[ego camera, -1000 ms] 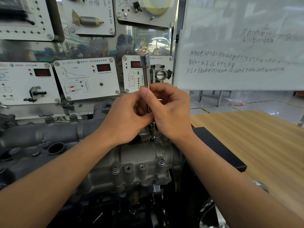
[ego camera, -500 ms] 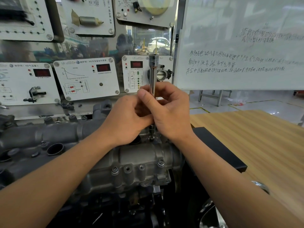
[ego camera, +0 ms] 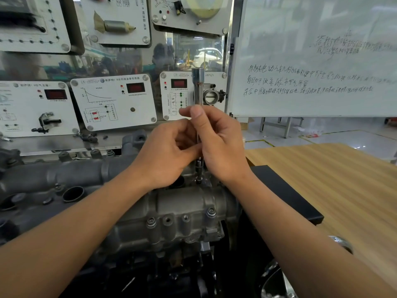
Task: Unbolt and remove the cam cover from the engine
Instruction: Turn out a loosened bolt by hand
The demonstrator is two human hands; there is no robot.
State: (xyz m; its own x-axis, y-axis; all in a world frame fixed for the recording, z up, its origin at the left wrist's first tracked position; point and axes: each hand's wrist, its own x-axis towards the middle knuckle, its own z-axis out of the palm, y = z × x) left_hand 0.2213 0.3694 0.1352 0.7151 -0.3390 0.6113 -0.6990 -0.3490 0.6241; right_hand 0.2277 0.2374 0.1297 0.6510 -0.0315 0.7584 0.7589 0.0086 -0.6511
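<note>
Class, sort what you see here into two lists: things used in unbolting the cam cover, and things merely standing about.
In use: cam cover, socket bar, left hand, right hand, cover bolt.

Standing about: whiteboard, wooden table, sensor panel, throttle body.

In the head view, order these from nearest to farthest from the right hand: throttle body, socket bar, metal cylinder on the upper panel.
1. socket bar: pinched by the right hand.
2. throttle body: on the panel, just above and behind.
3. metal cylinder: upper left panel, farthest.
</note>
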